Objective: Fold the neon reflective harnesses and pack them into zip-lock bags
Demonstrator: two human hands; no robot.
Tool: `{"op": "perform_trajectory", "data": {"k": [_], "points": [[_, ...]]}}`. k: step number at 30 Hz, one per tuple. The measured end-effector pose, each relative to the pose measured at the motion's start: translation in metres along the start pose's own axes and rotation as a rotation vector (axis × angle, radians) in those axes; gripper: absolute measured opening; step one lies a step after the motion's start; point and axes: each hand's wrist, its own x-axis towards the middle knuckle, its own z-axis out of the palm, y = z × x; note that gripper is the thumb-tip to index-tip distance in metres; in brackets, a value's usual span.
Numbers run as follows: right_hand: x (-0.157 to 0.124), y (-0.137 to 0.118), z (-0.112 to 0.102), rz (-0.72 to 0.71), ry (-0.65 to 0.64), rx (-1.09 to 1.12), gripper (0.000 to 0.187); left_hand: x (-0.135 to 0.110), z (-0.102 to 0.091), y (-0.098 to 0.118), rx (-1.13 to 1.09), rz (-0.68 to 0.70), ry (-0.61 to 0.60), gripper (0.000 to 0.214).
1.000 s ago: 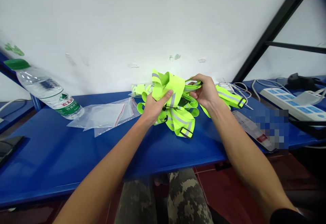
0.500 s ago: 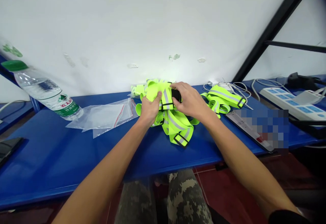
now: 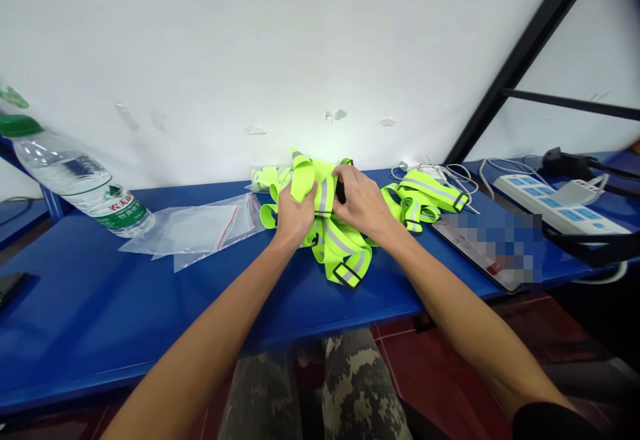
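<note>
Item: bunched fluorescent yellow-green reflective safety vest (image 3: 345, 253), grey reflective stripes, upper folds gathered up, lying on blue metal bench (image 3: 210, 307). Black rectangular strap buckle (image 3: 347, 275) at front edge. Second, looser bundle of matching vest webbing (image 3: 423, 193) just right; third, smaller bundle (image 3: 265, 177) just behind left.

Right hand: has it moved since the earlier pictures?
Yes: the right hand has shifted left, farther from the white power strip, and sits lower in the view.
</note>
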Motion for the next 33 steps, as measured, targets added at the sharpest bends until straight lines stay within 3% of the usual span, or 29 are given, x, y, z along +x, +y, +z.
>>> {"op": "perform_trajectory", "data": {"k": [4,9,11,13,15,17,20,22,25,27,29,30,33], "points": [[0.001,0.012,-0.001,-0.048,-0.049,0.214,0.054,0.003,0.002,-0.004,-0.117,-0.084,0.081,0.031],[-0.003,0.045,0.002,0.148,-0.126,0.590,0.061,0.023,-0.014,-0.002,-0.271,-0.153,0.252,0.038],[-0.007,0.060,0.000,0.187,-0.096,0.684,0.059,0.028,-0.022,0.003,-0.237,-0.098,0.312,0.040],[-0.012,0.074,-0.006,0.224,-0.005,0.672,0.051,0.025,-0.027,0.013,-0.113,0.041,0.301,0.047],[-0.020,0.088,-0.016,0.277,0.116,0.488,0.041,0.014,-0.026,0.026,0.095,0.215,0.222,0.064],[-0.029,0.103,-0.025,0.364,0.143,0.186,0.039,-0.001,-0.019,0.037,0.345,0.319,0.097,0.081],[-0.042,0.121,-0.026,0.523,-0.061,-0.168,0.050,-0.021,-0.006,0.040,0.647,0.282,-0.185,0.093],[-0.046,0.126,-0.015,0.545,-0.104,-0.231,0.049,-0.029,0.001,0.033,0.782,0.224,-0.404,0.092],[-0.041,0.127,0.000,0.465,0.070,-0.130,0.026,-0.032,0.006,0.015,0.923,0.204,-0.587,0.081],[-0.028,0.127,-0.001,0.436,0.143,-0.057,0.014,-0.029,0.006,0.003,0.972,0.226,-0.573,0.074],[-0.008,0.125,-0.014,0.457,0.234,0.008,0.016,-0.025,0.005,-0.005,0.977,0.250,-0.520,0.070],[0.005,0.123,-0.023,0.470,0.325,0.066,0.019,-0.023,0.005,-0.007,0.964,0.257,-0.493,0.069],[0.047,0.105,-0.050,0.429,0.829,0.522,0.024,-0.020,0.004,-0.004,0.830,0.267,-0.374,0.065]]}}
